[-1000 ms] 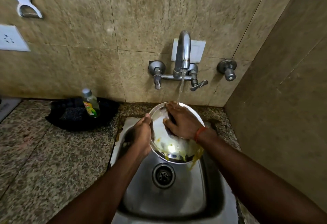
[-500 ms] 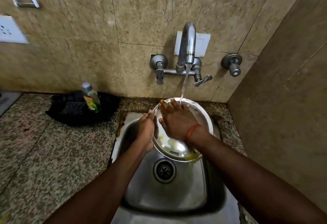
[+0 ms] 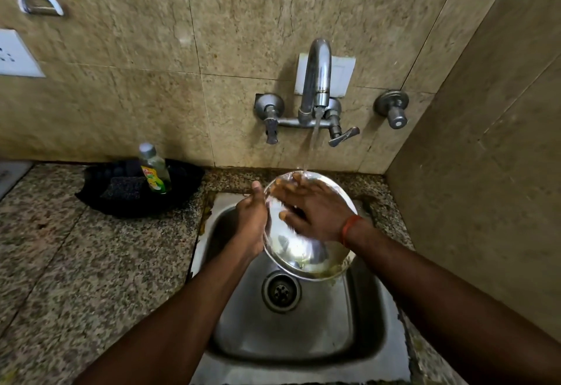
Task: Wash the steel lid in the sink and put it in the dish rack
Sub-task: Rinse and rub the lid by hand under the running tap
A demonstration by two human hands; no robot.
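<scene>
A round steel lid (image 3: 303, 258) is held tilted over the steel sink (image 3: 361, 342), its hollow face toward me, with yellow food residue along its lower rim. My left hand (image 3: 252, 223) grips the lid's left edge. My right hand (image 3: 312, 208) lies flat on the lid's inner face with fingers spread, blurred by motion, an orange thread at the wrist. Water from the wall tap (image 3: 315, 81) falls onto the lid's top edge and my right fingertips. No dish rack is in view.
A green dish-soap bottle (image 3: 154, 169) stands in a black tray (image 3: 100, 190) with a dark scrubber on the granite counter (image 3: 76, 263) left of the sink. The drain (image 3: 280, 292) lies below the lid. A tiled wall closes the right side. A white peeler hangs top left.
My right hand has slid up and across the lid's face, and much of the yellow residue has washed down to the lower rim. My left hand keeps its hold on the edge.
</scene>
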